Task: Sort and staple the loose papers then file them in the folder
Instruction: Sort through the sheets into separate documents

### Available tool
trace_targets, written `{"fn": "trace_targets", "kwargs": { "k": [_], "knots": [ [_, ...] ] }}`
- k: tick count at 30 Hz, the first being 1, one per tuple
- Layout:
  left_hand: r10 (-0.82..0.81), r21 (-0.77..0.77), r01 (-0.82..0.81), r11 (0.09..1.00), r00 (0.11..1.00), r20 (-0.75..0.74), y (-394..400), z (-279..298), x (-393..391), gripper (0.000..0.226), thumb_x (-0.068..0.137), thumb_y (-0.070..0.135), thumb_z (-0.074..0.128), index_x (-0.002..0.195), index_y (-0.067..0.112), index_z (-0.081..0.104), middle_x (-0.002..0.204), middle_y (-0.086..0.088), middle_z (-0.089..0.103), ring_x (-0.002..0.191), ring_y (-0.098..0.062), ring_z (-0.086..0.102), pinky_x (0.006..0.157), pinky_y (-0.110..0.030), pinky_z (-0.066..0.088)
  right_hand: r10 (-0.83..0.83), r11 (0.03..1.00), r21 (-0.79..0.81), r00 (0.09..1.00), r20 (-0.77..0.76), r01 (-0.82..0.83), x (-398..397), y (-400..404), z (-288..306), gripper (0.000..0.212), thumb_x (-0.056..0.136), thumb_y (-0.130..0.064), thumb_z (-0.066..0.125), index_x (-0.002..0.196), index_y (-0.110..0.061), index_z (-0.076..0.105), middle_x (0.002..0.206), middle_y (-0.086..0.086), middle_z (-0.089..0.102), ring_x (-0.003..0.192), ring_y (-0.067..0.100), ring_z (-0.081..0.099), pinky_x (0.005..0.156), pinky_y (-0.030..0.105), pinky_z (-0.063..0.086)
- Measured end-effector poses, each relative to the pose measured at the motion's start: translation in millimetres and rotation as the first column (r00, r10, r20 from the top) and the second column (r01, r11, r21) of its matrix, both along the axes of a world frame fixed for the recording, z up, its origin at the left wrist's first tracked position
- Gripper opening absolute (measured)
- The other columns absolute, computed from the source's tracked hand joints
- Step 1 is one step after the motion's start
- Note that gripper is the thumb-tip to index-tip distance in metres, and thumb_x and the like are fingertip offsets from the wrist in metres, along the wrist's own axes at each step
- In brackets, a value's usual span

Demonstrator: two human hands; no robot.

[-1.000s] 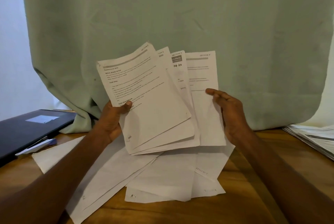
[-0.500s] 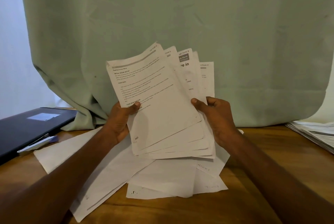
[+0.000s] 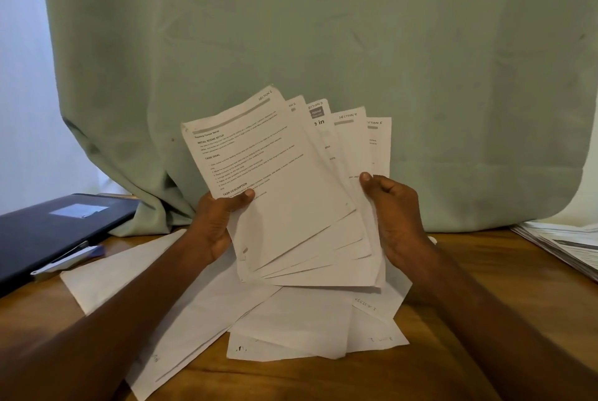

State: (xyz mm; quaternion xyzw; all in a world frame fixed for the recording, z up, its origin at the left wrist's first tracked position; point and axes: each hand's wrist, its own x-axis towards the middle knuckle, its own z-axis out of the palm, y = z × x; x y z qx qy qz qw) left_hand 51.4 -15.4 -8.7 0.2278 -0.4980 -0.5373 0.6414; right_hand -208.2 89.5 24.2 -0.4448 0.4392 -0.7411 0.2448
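While the left hand (image 3: 216, 226) grips the lower left edge of a fan of papers (image 3: 291, 193) with its thumb laid across the front sheet, the right hand (image 3: 396, 216) holds the fan's right side, thumb on the front and fingers curled behind. The fan is raised above the table (image 3: 485, 319) and spreads into 5 visible sheets, each with a handwritten label at its top right corner — "SECTION 1" on the front sheet, then what read as sections 2, 3, 4 and 5 stepping to the right. The front sheet is tilted left and carries printed text with headings such as "TASK GOAL".

Under the hands, more loose sheets (image 3: 291, 326) lie overlapping on the wooden table, mostly blank side up; one at the right shows a handwritten "SECTION" label whose number I cannot read. At the far left a dark folder (image 3: 55, 229) lies closed on the table, and a stapler (image 3: 69, 260) — light-coloured with a blue end — rests against its near edge. A separate stack of printed papers (image 3: 563, 245) sits at the right edge. A pale green curtain (image 3: 323, 28) hangs behind everything.
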Motion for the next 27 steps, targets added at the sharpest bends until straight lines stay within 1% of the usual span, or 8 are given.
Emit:
{"fn": "trace_targets", "kwargs": {
  "k": [5,8,10,12,19,23,26,27],
  "knots": [
    [-0.025,0.016,0.024,1.000,0.999,0.031,0.1,-0.2,-0.6,0.066,0.069,0.009,0.083,0.133,0.015,0.066,0.124,-0.007,0.073,0.120,-0.031,0.066,0.105,-0.053,0.051,-0.016,0.999,-0.033,1.000,0.024,0.017,-1.0,-0.8,-2.6,0.014,0.086,-0.020,0.080,0.099,-0.016,0.078,0.106,-0.005,0.078,0.101,0.015,0.072,0.092,0.031,0.058],
    [0.028,0.019,-0.028,0.999,1.000,0.005,-0.9,0.2,0.8,0.062,0.071,0.006,0.083,0.130,0.014,0.068,0.123,-0.007,0.073,0.119,-0.031,0.066,0.107,-0.054,0.049,-0.053,0.995,-0.083,0.999,0.010,0.054,-0.7,-0.6,-2.5,0.020,0.088,-0.018,0.077,0.108,-0.017,0.076,0.110,-0.009,0.074,0.103,0.006,0.068,0.091,0.018,0.055],
    [0.050,0.028,-0.050,0.998,0.999,-0.013,-2.6,-0.2,3.1,0.053,0.076,0.001,0.081,0.126,0.016,0.070,0.122,-0.006,0.074,0.119,-0.030,0.066,0.107,-0.054,0.049,-0.081,0.990,-0.116,0.996,-0.023,0.078,-1.8,-0.3,-2.0,0.019,0.090,-0.014,0.075,0.108,-0.019,0.074,0.108,-0.014,0.071,0.101,-0.002,0.064,0.082,0.006,0.052],
    [0.058,0.036,-0.057,0.998,0.998,-0.028,-3.1,-0.4,5.6,0.050,0.076,0.002,0.082,0.121,0.019,0.071,0.120,-0.006,0.075,0.118,-0.031,0.066,0.106,-0.053,0.050,-0.073,0.989,-0.133,0.997,-0.034,0.068,-1.9,-1.0,-1.8,0.019,0.090,-0.011,0.075,0.108,-0.018,0.074,0.106,-0.016,0.070,0.098,-0.006,0.063,0.077,0.003,0.050],
    [0.063,0.013,-0.062,0.998,0.997,-0.050,-3.8,1.9,5.0,0.064,0.065,0.010,0.084,0.127,0.018,0.068,0.125,-0.007,0.072,0.121,-0.031,0.064,0.107,-0.054,0.048,-0.068,0.975,-0.216,0.995,-0.066,0.052,-4.7,-0.7,-2.4,0.026,0.092,-0.002,0.070,0.111,-0.018,0.076,0.120,-0.012,0.072,0.113,-0.001,0.064,0.092,0.011,0.051],
    [0.066,0.027,-0.064,0.998,0.994,-0.086,-4.7,2.3,6.8,0.061,0.067,0.009,0.083,0.125,0.019,0.069,0.125,-0.007,0.073,0.121,-0.032,0.064,0.107,-0.054,0.049,-0.021,0.980,-0.200,0.998,-0.063,0.008,-7.9,-1.5,-0.6,0.027,0.094,0.000,0.067,0.110,-0.019,0.076,0.125,-0.010,0.071,0.119,0.003,0.062,0.093,0.012,0.051],
    [0.036,0.031,-0.033,0.999,0.993,-0.114,-6.3,2.2,5.3,0.052,0.075,0.001,0.079,0.123,0.019,0.070,0.125,-0.009,0.073,0.120,-0.033,0.065,0.105,-0.054,0.050,0.091,0.985,-0.145,0.996,-0.009,-0.091,-6.9,-4.9,-0.6,0.024,0.095,-0.014,0.068,0.117,-0.020,0.074,0.125,-0.013,0.071,0.120,0.007,0.063,0.106,0.028,0.050],
    [0.025,0.029,-0.021,0.999,0.992,-0.120,-7.5,1.9,4.8,0.050,0.078,-0.001,0.078,0.124,0.019,0.070,0.125,-0.010,0.072,0.120,-0.033,0.065,0.105,-0.054,0.050,0.127,0.984,-0.129,0.992,-0.005,-0.127,-5.8,-5.2,-0.4,0.029,0.093,-0.018,0.070,0.122,-0.020,0.073,0.128,-0.013,0.069,0.121,0.009,0.062,0.108,0.033,0.050]
  ]
}}
